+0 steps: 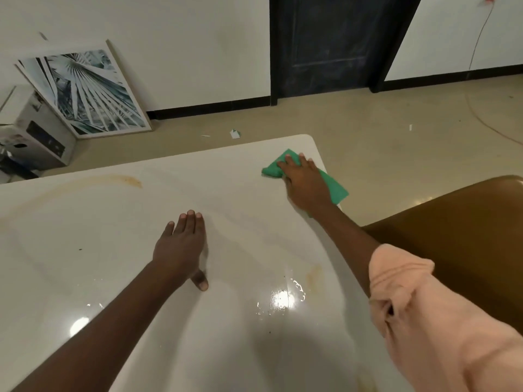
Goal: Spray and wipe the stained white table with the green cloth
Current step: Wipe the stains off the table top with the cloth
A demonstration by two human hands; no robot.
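Note:
The white table [119, 236] fills the lower left of the view. A brown stain [124, 181] arcs across its far left part, and a fainter brown mark [314, 274] lies near the right edge beside a wet shiny patch [283, 301]. My right hand [304, 183] lies flat with straight fingers on the green cloth [335, 189], pressing it onto the table's far right corner. My left hand [181, 246] rests flat on the middle of the table, fingers straight and thumb spread. No spray bottle is in view.
A brown chair [458, 239] stands against the table's right side. On the floor beyond lean framed palm prints [90, 91] beside a cardboard box [36, 131]. A dark door [334, 43] is in the far wall. A thin cable [481, 114] runs over the floor.

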